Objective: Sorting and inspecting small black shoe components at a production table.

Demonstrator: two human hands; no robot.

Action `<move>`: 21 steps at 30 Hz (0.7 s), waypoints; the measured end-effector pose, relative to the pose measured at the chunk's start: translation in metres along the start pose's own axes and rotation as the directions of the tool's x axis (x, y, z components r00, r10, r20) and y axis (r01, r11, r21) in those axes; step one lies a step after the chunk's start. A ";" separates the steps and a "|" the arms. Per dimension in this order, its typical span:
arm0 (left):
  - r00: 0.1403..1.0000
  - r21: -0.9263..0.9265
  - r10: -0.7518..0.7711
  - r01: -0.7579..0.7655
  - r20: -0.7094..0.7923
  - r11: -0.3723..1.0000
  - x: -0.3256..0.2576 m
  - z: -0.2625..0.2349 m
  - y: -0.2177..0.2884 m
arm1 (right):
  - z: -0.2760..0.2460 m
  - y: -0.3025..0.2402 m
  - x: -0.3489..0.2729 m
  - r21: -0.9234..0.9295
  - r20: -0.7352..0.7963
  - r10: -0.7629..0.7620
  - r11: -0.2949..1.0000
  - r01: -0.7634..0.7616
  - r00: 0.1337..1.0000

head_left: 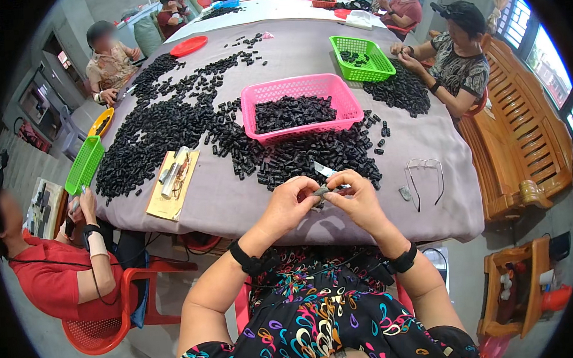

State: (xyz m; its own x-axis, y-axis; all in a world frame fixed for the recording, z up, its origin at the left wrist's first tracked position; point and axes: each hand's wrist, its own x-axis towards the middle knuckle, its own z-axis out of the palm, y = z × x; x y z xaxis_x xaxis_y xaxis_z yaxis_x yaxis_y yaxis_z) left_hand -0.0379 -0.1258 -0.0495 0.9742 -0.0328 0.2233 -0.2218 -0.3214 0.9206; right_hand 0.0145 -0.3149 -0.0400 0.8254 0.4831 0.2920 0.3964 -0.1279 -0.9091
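Observation:
Over the near edge of the table, my left hand [290, 203] and my right hand [356, 200] meet with fingertips pinched together. Between them is a small grey piece [323, 191], gripped from both sides; its exact kind is too small to make out. A flat, pale blade-like strip [324, 169] shows just beyond my fingertips, against the pile of small black ribbed cylindrical pieces [285, 160]. Whether my right hand touches that strip, I cannot tell. Behind the pile stands a pink plastic basket [300, 84] holding more black pieces.
Eyeglasses [424, 165] and a small grey block [405, 193] lie to the right. A yellow envelope [163, 209] with tools is at left. A green basket [364, 44] and red plate [189, 46] stand farther back. Several people sit around the table; one in red [60, 272] is close left.

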 end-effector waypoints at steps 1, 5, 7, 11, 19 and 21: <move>1.000 -0.005 -0.024 0.024 0.017 1.000 0.000 -0.001 0.000 | 0.000 -0.002 -0.001 0.000 0.000 0.000 1.000 0.000 1.000; 1.000 0.077 0.001 -0.002 0.017 0.997 -0.002 -0.001 0.011 | 0.001 -0.004 -0.006 -0.152 -0.003 0.033 0.988 -0.033 0.999; 1.000 0.100 0.009 -0.010 0.016 0.995 -0.002 -0.001 0.012 | 0.002 -0.002 -0.006 -0.153 0.012 0.061 0.987 -0.058 0.998; 0.998 0.130 0.044 -0.048 0.037 0.990 -0.002 0.002 0.011 | 0.000 0.004 -0.005 0.221 0.052 0.100 0.969 -0.109 0.994; 0.981 0.134 0.173 -0.185 0.091 0.974 -0.003 0.005 0.016 | -0.007 -0.004 -0.009 0.028 0.071 0.032 0.999 -0.034 0.997; 0.950 0.159 0.272 -0.295 0.150 0.942 -0.002 0.009 0.017 | -0.005 -0.011 -0.012 0.043 0.078 0.019 0.999 -0.023 0.997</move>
State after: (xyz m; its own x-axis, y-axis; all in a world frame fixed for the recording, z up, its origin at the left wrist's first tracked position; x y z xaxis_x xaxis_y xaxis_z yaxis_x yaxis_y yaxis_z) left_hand -0.0431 -0.1393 -0.0371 0.8718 -0.2606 0.4147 -0.4897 -0.4434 0.7507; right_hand 0.0018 -0.3234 -0.0320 0.7992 0.5464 0.2502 0.3597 -0.1014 -0.9275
